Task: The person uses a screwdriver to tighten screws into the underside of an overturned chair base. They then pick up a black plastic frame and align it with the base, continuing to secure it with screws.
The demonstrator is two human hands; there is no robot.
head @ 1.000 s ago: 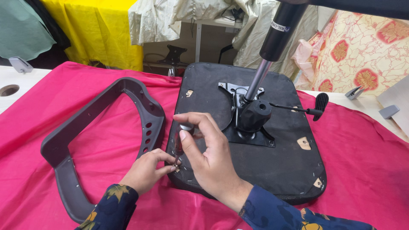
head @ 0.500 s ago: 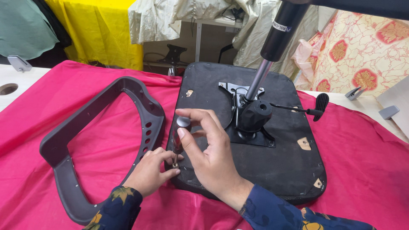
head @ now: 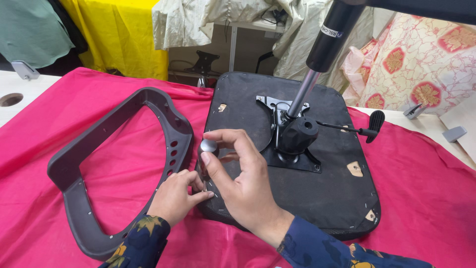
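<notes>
A round silver metal knob shows against the black fabric-covered chair seat base, beside a dark grey plastic armrest frame on a bright pink cloth, with navy floral-patterned sleeves.

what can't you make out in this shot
Head view, all of it:
- What the left hand pinches at the seat edge: hidden by its fingers.
- Shaft under the round knob: covered by the right hand.
- Top of the gas cylinder: cut off by the upper edge.
- Frame bottom: behind the sleeve.
</notes>
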